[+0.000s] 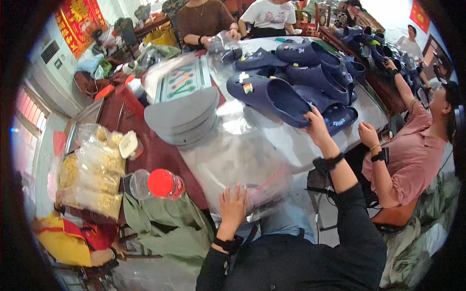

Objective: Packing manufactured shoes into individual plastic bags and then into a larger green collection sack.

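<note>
My left hand [233, 207] rests with spread fingers on a clear plastic bag [242, 160] lying on the table in front of me. My right hand [315, 125] reaches out and grips the rim of a dark blue clog [272, 94] with small charms on it. That clog lies at the near edge of a pile of dark blue clogs [315, 68] on the white table top [286, 140]. Both wrists wear black bands.
A stack of grey insoles [187, 116] sits left of the clogs. A bottle with a red cap [160, 183] and bags of yellow pieces [94, 169] are at the left. A person in a pink shirt [412, 150] sits on my right; others sit across.
</note>
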